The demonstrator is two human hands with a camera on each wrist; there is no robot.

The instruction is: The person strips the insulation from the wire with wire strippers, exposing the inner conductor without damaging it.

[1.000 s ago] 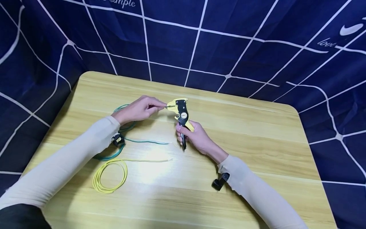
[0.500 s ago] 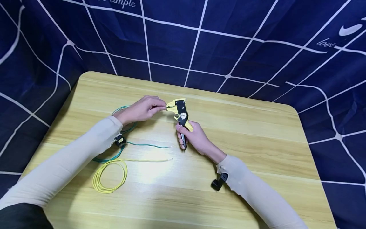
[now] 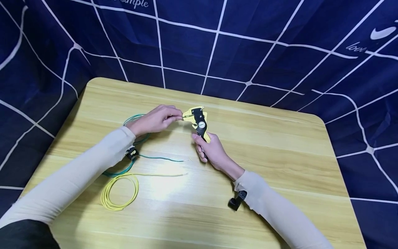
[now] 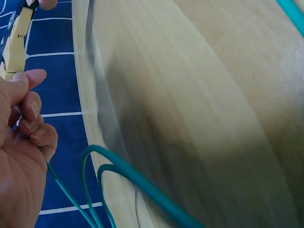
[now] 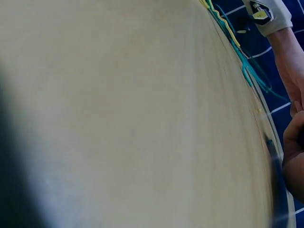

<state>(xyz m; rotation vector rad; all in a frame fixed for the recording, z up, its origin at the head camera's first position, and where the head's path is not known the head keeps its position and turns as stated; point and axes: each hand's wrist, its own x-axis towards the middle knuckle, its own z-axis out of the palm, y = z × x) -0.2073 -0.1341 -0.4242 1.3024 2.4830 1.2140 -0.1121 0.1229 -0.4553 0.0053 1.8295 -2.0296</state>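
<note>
In the head view my right hand (image 3: 212, 148) grips the handles of a black and yellow wire stripper (image 3: 199, 116), its head pointing left. My left hand (image 3: 155, 119) pinches a green wire (image 4: 66, 192) close to the stripper's mouth, and the wire's end lies between the jaws. That wire trails below the left palm in the left wrist view. Its coil lies partly hidden under the left forearm, with a bare-tipped free end (image 3: 164, 159) reaching right across the table. The right wrist view catches only part of the curled right hand (image 5: 295, 156) at its edge.
A coiled yellow wire (image 3: 105, 197) lies on the wooden table (image 3: 264, 138) nearer the body, its stripped end pointing right. A tiny light scrap lies near the green free end. Dark blue gridded cloth (image 3: 186, 45) hangs behind and beside the table.
The right hand has squeezed the stripper's handles closer together, and the tool has tilted slightly and shifted a little right. My left hand keeps its pinch on the green wire and moves slightly right.
</note>
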